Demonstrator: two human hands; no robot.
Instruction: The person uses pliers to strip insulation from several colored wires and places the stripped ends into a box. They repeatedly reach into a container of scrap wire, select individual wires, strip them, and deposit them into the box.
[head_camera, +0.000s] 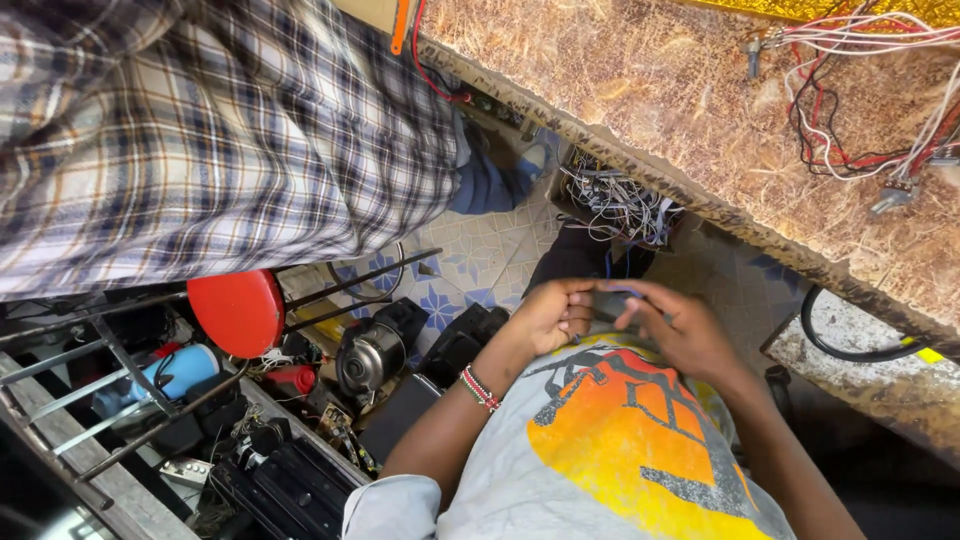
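Both hands met over a small dark object, held close against the chest

The left hand (555, 315) was curled with fingers folded in, and the right hand (675, 325) was bent with fingertips pinching toward it; the small dark object (607, 301) sat between them, too hidden to identify. A beaded bracelet (480, 388) ringed the left wrist. Beyond lay a box of tangled wires (615, 205) on the tiled floor (480, 255), a red stool (240, 312) to the left, and the straw-patterned bench (690, 110) above
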